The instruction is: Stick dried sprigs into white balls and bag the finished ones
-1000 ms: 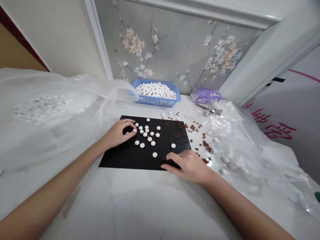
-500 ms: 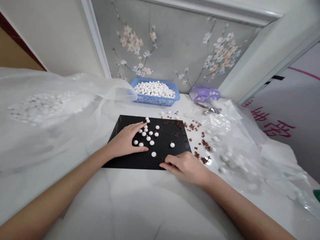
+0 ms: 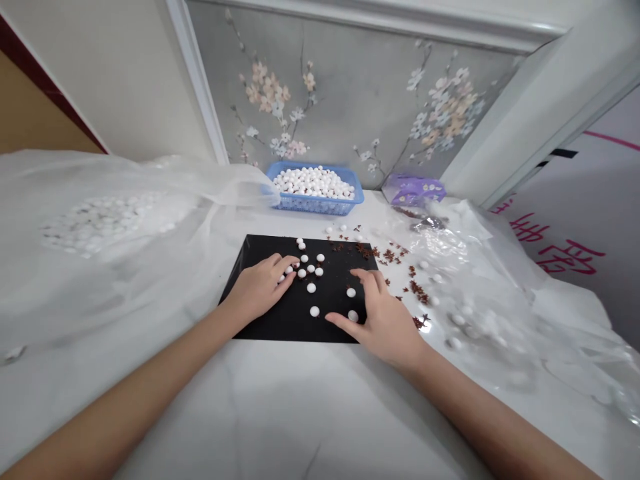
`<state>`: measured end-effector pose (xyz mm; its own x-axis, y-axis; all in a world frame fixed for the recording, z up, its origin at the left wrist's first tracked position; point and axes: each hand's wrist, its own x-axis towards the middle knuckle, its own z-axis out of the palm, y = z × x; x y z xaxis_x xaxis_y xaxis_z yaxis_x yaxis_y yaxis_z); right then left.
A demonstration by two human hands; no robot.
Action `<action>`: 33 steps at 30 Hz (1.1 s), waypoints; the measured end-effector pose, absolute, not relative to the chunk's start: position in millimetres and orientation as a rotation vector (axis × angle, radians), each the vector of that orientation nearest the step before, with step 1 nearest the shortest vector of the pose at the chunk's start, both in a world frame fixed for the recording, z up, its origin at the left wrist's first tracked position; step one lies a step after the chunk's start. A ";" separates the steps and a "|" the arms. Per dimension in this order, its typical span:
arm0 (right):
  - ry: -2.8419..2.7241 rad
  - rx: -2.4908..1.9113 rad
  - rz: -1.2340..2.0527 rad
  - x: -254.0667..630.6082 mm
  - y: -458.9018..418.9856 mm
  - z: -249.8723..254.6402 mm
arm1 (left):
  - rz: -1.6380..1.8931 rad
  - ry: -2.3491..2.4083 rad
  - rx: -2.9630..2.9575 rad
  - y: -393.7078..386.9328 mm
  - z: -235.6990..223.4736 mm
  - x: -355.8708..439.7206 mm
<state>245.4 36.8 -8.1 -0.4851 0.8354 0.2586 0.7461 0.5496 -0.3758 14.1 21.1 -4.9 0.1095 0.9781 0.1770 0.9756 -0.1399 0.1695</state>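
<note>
Small white balls lie scattered over a black board, some with reddish-brown bits showing beneath them. My left hand is on the board's left side, thumb and fingers drawn together around a white ball at the edge of the cluster. Its fingers partly cover other balls. Over the right part of the board, my right hand is open, thumb and forefinger well apart. One white ball lies right by that thumb, and another ball sits between the spread fingers.
Reddish-brown star-shaped pieces are strewn along the board's right edge. Behind stands a blue basket full of white balls. A clear bag of white balls lies left; crumpled clear plastic and a purple packet are right.
My right hand has gone from closed to open and shifted right and up, with a white ball now beside its thumb. My left hand's spread fingers have drawn together at the cluster.
</note>
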 end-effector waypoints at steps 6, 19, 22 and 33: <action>-2.512 -1.339 0.185 240.9 37.8 -14.5 | 0.281 2.019 2.350 36.0 -3.5 9.6; -2.506 -1.205 0.167 223.8 34.1 -27.2 | 0.148 1.940 2.581 106.6 53.7 -8.6; -2.497 -1.177 0.194 220.6 34.5 -27.5 | 0.220 2.006 2.589 154.3 81.0 -11.0; -2.437 -0.990 0.307 222.5 42.7 -29.7 | 0.377 2.184 2.419 251.4 82.5 -35.7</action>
